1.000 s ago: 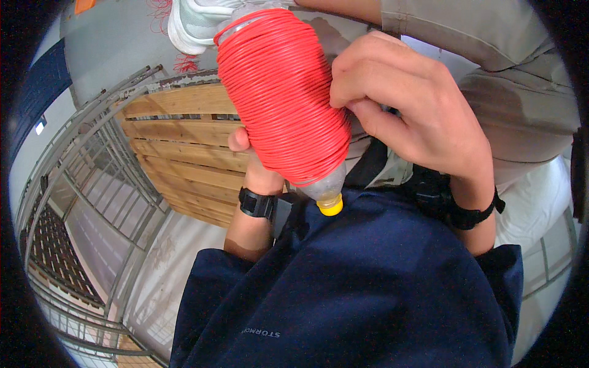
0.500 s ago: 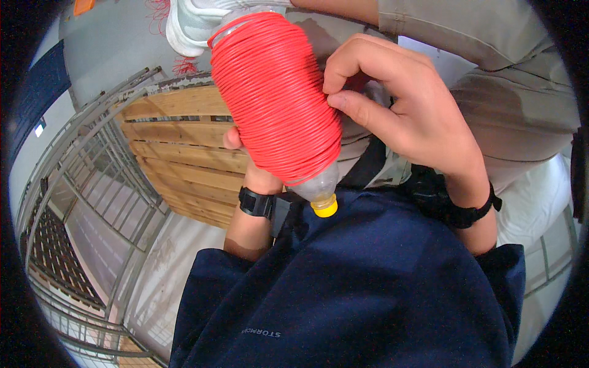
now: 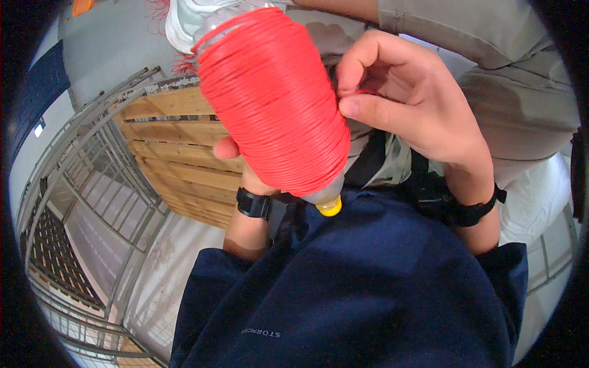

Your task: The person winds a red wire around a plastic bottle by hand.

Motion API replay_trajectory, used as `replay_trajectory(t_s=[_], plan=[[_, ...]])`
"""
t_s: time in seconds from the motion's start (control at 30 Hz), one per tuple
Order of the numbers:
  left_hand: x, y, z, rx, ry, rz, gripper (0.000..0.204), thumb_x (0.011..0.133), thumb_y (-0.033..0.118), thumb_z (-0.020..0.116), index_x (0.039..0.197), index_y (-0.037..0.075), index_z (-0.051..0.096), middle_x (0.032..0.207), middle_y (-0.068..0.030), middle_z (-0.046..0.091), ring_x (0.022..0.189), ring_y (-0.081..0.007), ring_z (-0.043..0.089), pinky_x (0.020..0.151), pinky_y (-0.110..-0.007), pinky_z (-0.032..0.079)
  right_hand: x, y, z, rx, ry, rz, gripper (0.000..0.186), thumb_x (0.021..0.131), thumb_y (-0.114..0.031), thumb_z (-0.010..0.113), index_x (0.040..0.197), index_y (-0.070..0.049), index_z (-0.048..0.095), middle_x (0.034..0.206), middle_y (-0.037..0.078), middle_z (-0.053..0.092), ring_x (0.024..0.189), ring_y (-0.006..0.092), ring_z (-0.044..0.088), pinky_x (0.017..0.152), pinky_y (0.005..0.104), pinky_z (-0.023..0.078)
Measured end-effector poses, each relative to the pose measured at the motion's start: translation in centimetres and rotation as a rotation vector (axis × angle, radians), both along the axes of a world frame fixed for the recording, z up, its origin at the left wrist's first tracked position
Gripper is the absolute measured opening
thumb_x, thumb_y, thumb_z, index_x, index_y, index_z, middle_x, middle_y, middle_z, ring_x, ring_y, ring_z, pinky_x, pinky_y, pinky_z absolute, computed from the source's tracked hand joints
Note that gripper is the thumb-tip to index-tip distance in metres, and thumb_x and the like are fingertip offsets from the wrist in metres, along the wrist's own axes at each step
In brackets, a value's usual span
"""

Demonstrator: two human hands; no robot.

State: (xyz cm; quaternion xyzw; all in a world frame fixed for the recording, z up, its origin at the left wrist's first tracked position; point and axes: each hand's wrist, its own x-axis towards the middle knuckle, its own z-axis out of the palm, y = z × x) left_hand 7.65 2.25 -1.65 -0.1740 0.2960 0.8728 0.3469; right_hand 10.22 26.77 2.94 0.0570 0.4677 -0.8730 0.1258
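Note:
A clear plastic bottle with a yellow cap point(image 3: 329, 207) is densely wound with red cord point(image 3: 273, 98) and lies slanted above my lap, cap toward me. My left hand point(image 3: 227, 147) grips it from behind; mostly hidden, it shows fingertips at the bottle's left side. My right hand point(image 3: 405, 104) is at the bottle's right side, fingers curled and thumb beside the coils, with a short bit of red strand showing between thumb and fingers. Black straps circle both wrists, and my navy top point(image 3: 356, 288) fills the lower middle.
A slatted wooden panel point(image 3: 172, 153) and metal wire cages point(image 3: 92, 178) are at the left. Loose red cord point(image 3: 159, 18) and a white shoe point(image 3: 181, 27) show at the top. Khaki-covered legs point(image 3: 503, 110) and a white cushion-like thing point(image 3: 534, 196) are at the right.
The bottle's top end has swung a little leftward. My right hand has shifted slightly along the coils, its thumb turned more into view with red strand at it.

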Motion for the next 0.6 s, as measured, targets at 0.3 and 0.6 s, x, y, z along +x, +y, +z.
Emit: replay_trajectory(t_s=[0.3,0.6], plan=[[-0.9,2.9,2.7,-0.401,0.114,-0.104,0.114,0.063,0.080,0.068,0.145,0.006,0.036,0.141,-0.0141,0.047,0.124,-0.0329,0.049,0.109,-0.048,0.042,-0.1,0.1,0.4,0.031,0.005,0.024,0.014,0.086,0.001,0.070,0.094,-0.002,0.058,0.090,0.001,0.059,0.084,0.0087,0.057,0.076,0.0231,0.048],[-0.5,0.5,-0.5,0.189,-0.091,0.013,0.110,0.069,0.082,0.060,0.147,0.008,0.035,0.145,-0.0143,0.046,0.128,-0.0333,0.047,0.111,-0.048,0.039,-0.2,0.0,0.5,0.110,-0.010,0.041,0.012,0.087,0.000,0.070,0.092,-0.001,0.060,0.089,0.001,0.059,0.079,0.0062,0.055,0.069,0.0211,0.046]])
